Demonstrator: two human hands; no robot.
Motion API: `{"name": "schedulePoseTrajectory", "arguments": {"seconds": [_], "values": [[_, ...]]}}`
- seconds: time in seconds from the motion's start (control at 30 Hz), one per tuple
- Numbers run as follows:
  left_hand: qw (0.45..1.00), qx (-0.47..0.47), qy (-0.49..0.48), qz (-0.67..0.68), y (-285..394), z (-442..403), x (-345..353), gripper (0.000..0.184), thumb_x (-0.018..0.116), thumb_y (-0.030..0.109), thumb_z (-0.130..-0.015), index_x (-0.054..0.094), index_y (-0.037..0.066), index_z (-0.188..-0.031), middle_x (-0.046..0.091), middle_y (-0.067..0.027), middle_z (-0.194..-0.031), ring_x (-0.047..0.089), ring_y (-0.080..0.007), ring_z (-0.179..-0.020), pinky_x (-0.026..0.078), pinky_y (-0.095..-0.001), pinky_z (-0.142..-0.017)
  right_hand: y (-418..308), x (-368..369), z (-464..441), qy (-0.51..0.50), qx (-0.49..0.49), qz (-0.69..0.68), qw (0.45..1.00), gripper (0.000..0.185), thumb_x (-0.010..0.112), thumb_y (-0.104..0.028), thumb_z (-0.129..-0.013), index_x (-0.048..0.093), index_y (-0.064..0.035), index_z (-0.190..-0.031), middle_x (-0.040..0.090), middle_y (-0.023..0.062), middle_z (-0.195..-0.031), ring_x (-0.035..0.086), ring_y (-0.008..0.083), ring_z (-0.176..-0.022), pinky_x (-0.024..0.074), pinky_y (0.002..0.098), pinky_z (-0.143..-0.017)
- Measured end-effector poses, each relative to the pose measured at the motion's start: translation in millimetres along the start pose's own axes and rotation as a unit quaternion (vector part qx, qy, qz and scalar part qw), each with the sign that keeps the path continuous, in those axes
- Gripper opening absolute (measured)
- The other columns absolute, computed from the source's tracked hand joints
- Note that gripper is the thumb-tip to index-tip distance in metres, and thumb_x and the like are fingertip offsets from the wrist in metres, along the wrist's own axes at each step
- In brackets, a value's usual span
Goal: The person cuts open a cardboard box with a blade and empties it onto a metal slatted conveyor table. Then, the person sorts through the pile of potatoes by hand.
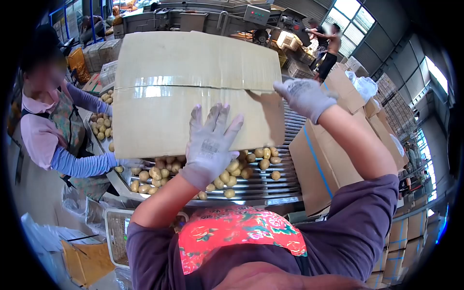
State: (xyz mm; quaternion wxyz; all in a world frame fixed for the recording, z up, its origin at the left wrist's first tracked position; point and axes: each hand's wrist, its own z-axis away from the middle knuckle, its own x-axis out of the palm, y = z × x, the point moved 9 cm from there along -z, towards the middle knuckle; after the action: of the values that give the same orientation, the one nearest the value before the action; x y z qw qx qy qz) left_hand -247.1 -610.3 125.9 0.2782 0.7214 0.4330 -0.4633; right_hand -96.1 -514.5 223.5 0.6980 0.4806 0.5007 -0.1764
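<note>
A large cardboard box [164, 116] stands over the roller conveyor, its taped seam facing me. My left hand [210, 145], in a pale glove, lies flat against the lower part of that face, fingers spread. At the box's right edge is my right hand [304, 96], also gloved, with its fingers bent in by the seam; the fingertips are partly hidden and what they grip is unclear. Below the box, potatoes [232, 169] lie on the metal rollers [285, 186].
A co-worker [43, 125] reaches toward the potatoes from the left. Open cardboard boxes [328, 159] stand close on my right. A plastic crate [117, 237] is at the lower left. Machinery [193, 21] and other people [331, 48] are farther back.
</note>
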Motion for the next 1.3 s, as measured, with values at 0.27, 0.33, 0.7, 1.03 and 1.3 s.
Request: {"name": "schedulePoseTrajectory", "arguments": {"seconds": [0.27,0.33,0.7,1.03,1.3], "values": [[0.999,0.036,0.0,0.026,-5.9,3.0,10.2,0.089,0.075,0.052,-0.078,0.038,0.024,-0.155,0.032,-0.0146,-0.162,0.024,-0.0317,-0.152,0.005,-0.0608,-0.123,29.1,62.1,53.7,-0.055,0.105,-0.084,0.989,0.019,0.053,-0.007,-0.089,0.054,-0.0092,-0.107,0.068,0.017,-0.098,0.066,0.0393,-0.098,0.0498,0.0509,-0.079],[0.998,0.05,0.0,0.035,-1.9,4.5,12.9,0.089,0.077,0.051,-0.077,0.04,0.024,-0.154,0.032,-0.0148,-0.161,0.026,-0.0326,-0.151,0.006,-0.0617,-0.123,36.3,65.6,65.4,-0.068,0.121,-0.092,0.986,0.018,0.053,-0.007,-0.089,0.054,-0.0091,-0.107,0.068,0.0171,-0.098,0.066,0.0391,-0.099,0.0501,0.0505,-0.08],[0.998,0.045,0.036,0.001,-12.0,1.7,-1.3,0.092,0.076,0.054,-0.075,0.041,0.022,-0.153,0.039,-0.0162,-0.158,0.035,-0.036,-0.147,0.012,-0.063,-0.121,52.6,-18.8,64.5,0.212,0.219,-0.21,0.929,0.043,0.064,-0.044,-0.093,0.063,-0.0109,-0.12,0.072,0.0126,-0.105,0.071,0.0327,-0.09,0.056,0.0449,-0.08],[0.998,0.009,-0.012,-0.068,-22.7,3.6,1.4,0.101,0.066,0.064,-0.081,0.03,0.008,-0.157,0.038,-0.0139,-0.159,0.035,-0.0281,-0.147,0.011,-0.062,-0.121,-82.4,-38.4,-91.1,0.295,-0.026,-0.082,0.952,0.076,0.069,-0.041,-0.084,0.041,-0.0179,-0.151,0.058,0.0184,-0.114,0.067,0.0338,-0.092,0.0543,0.0456,-0.077],[0.995,0.006,-0.029,-0.095,-22.5,5.3,-0.1,0.099,0.062,0.064,-0.085,0.027,0.008,-0.158,0.034,-0.0118,-0.162,0.031,-0.0273,-0.15,0.01,-0.0625,-0.121,-89.2,-62.7,-110.3,0.183,-0.026,-0.051,0.982,0.059,0.062,-0.019,-0.087,0.045,-0.0147,-0.143,0.057,0.0176,-0.131,0.069,0.0336,-0.1,0.0537,0.0465,-0.08]]}}
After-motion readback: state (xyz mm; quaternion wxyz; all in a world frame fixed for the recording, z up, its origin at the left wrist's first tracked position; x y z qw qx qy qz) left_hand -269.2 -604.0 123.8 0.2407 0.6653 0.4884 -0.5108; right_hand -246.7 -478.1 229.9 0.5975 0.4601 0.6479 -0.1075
